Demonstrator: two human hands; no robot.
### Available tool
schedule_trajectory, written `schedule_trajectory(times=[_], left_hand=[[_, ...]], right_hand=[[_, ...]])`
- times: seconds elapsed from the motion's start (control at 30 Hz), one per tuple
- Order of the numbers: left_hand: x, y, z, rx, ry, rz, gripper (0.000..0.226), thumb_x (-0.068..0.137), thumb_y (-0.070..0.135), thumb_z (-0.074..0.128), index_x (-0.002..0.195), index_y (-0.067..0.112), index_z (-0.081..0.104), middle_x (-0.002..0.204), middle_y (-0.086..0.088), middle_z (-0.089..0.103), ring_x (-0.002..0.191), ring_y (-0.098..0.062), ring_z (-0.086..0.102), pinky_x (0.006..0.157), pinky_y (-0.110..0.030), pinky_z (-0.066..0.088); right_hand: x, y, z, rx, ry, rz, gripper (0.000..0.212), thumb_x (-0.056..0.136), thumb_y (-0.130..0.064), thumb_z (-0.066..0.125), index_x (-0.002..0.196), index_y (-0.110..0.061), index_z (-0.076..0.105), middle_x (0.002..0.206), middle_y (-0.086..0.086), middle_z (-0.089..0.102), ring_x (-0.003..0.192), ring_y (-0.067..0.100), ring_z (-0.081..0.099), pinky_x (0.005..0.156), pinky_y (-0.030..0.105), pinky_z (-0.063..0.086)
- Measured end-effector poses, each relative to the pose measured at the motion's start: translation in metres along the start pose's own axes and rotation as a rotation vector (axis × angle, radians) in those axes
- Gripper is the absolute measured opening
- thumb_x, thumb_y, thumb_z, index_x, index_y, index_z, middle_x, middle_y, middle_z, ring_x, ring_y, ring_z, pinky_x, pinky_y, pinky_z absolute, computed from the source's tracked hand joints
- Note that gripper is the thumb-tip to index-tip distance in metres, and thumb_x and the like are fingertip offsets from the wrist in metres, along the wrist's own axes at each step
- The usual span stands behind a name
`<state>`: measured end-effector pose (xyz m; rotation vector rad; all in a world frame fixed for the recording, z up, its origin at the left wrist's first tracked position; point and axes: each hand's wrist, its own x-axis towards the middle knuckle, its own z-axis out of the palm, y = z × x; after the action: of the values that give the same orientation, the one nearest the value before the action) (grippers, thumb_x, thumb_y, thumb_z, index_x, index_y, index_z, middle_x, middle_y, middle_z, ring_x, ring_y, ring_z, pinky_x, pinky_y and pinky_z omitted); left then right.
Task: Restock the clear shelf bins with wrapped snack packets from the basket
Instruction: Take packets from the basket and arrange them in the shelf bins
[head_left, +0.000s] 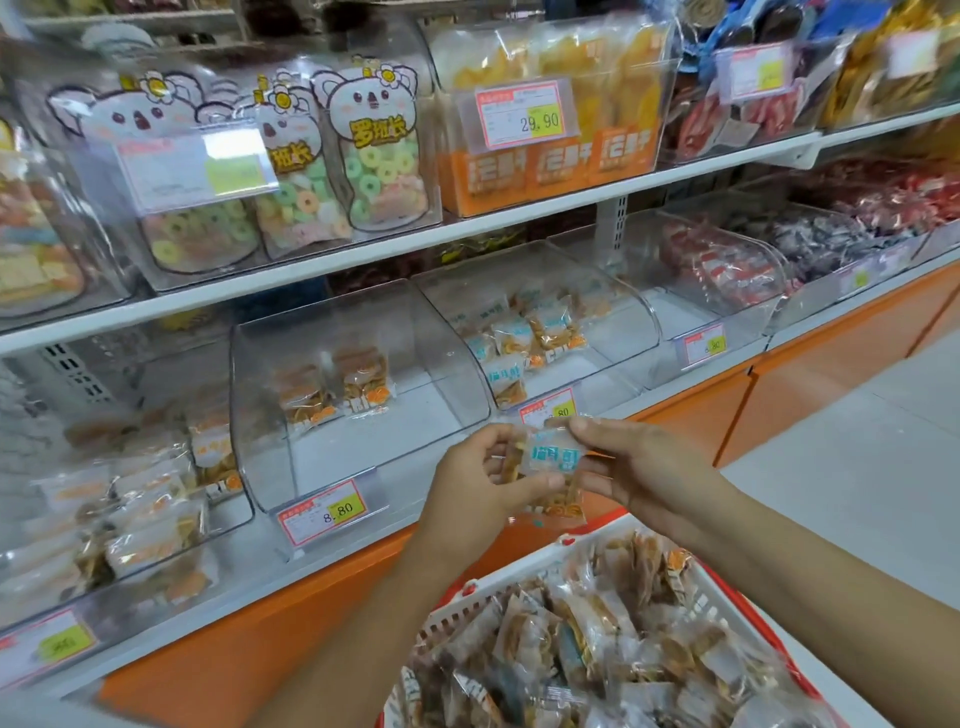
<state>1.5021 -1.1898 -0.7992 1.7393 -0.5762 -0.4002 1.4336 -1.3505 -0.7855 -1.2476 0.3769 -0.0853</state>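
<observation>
Holding packets (550, 457) over full basket (524, 574) (bins (363, 322) sparse).

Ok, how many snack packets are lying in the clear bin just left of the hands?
2. The left packet and the right packet lie side by side towards the back of the bin. Glare on the clear wall could hide another.

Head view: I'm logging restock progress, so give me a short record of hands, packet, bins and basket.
left hand: holds packet
right hand: pinches same packet
packet: blue label, between both hands
basket: heaped with packets
middle bin: two orange-label packets
bin to its right: several blue-label packets
</observation>
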Motion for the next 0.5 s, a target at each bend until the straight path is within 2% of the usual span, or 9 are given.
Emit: schedule_trajectory(times=[0.03, 0.1, 0.13, 0.2, 0.27, 0.3, 0.4, 0.5], left_hand=[[0.005, 0.004, 0.001, 0.011, -0.006, 0.019, 0.042, 0.071, 0.019, 0.082, 0.105, 0.027, 0.058, 0.096, 0.011, 0.067, 0.085, 0.0, 0.067, 0.066, -0.017, 0.055], [0.017, 0.013, 0.005, 0.003, -0.019, 0.044, 0.045, 0.07, 0.017, 0.083, 0.105, 0.024, 0.056, 0.096, 0.013, 0.066, 0.083, 0.006, 0.065, 0.064, -0.015, 0.053], [0.024, 0.018, 0.007, -0.006, -0.024, 0.055, 0.044, 0.07, 0.017, 0.083, 0.104, 0.023, 0.057, 0.096, 0.012, 0.066, 0.083, 0.005, 0.065, 0.066, -0.016, 0.055], [0.04, 0.027, 0.011, -0.008, -0.008, 0.095, 0.039, 0.07, 0.018, 0.083, 0.1, 0.022, 0.059, 0.095, 0.009, 0.068, 0.084, 0.002, 0.066, 0.072, -0.018, 0.056], [0.06, 0.034, 0.011, -0.03, 0.041, 0.104, 0.038, 0.072, 0.018, 0.082, 0.104, 0.019, 0.061, 0.095, 0.008, 0.068, 0.085, 0.0, 0.066, 0.076, -0.018, 0.055], [0.071, 0.037, 0.01, -0.05, 0.066, 0.092, 0.039, 0.073, 0.018, 0.081, 0.106, 0.018, 0.06, 0.096, 0.007, 0.068, 0.086, -0.004, 0.067, 0.078, -0.023, 0.057], [0.107, 0.046, 0.001, 0.027, 0.039, 0.084, 0.032, 0.076, 0.018, 0.079, 0.1, 0.023, 0.059, 0.099, 0.008, 0.067, 0.091, -0.01, 0.067, 0.076, -0.032, 0.059], [0.139, 0.056, -0.01, 0.074, -0.074, 0.094, 0.037, 0.076, 0.018, 0.079, 0.107, 0.022, 0.059, 0.105, 0.008, 0.068, 0.094, -0.006, 0.067, 0.081, -0.024, 0.055]], right_hand=[[0.004, -0.003, -0.002, 0.037, 0.027, -0.011, 0.019, 0.092, -0.016, 0.057, 0.092, -0.005, 0.073, 0.092, 0.015, 0.073, 0.081, 0.022, 0.071, 0.065, 0.026, 0.06], [0.014, -0.01, -0.005, 0.085, 0.115, -0.03, 0.02, 0.09, -0.016, 0.06, 0.082, -0.006, 0.075, 0.086, 0.013, 0.074, 0.083, 0.025, 0.068, 0.074, 0.031, 0.057], [0.02, -0.013, -0.007, 0.101, 0.161, -0.047, 0.024, 0.09, -0.017, 0.061, 0.074, -0.008, 0.076, 0.082, 0.011, 0.073, 0.08, 0.024, 0.067, 0.079, 0.033, 0.054], [0.032, -0.021, -0.01, 0.103, 0.188, -0.109, 0.03, 0.091, -0.022, 0.06, 0.069, -0.011, 0.077, 0.078, 0.007, 0.073, 0.071, 0.018, 0.067, 0.073, 0.03, 0.054], [0.042, -0.032, -0.013, 0.0, 0.091, -0.162, 0.02, 0.087, -0.028, 0.063, 0.083, -0.013, 0.075, 0.086, 0.005, 0.073, 0.074, 0.014, 0.068, 0.065, 0.023, 0.055], [0.048, -0.04, -0.016, -0.093, 0.025, -0.16, 0.02, 0.082, -0.03, 0.065, 0.088, -0.013, 0.073, 0.088, 0.004, 0.073, 0.077, 0.013, 0.068, 0.067, 0.02, 0.054], [0.071, -0.067, -0.026, -0.297, -0.073, -0.138, 0.009, 0.079, -0.018, 0.07, 0.081, -0.009, 0.068, 0.081, 0.004, 0.07, 0.078, 0.013, 0.066, 0.074, 0.019, 0.052], [0.107, -0.093, -0.031, -0.394, -0.077, -0.156, 0.005, 0.085, -0.01, 0.067, 0.082, -0.007, 0.068, 0.081, 0.003, 0.07, 0.078, 0.012, 0.065, 0.078, 0.021, 0.054]])
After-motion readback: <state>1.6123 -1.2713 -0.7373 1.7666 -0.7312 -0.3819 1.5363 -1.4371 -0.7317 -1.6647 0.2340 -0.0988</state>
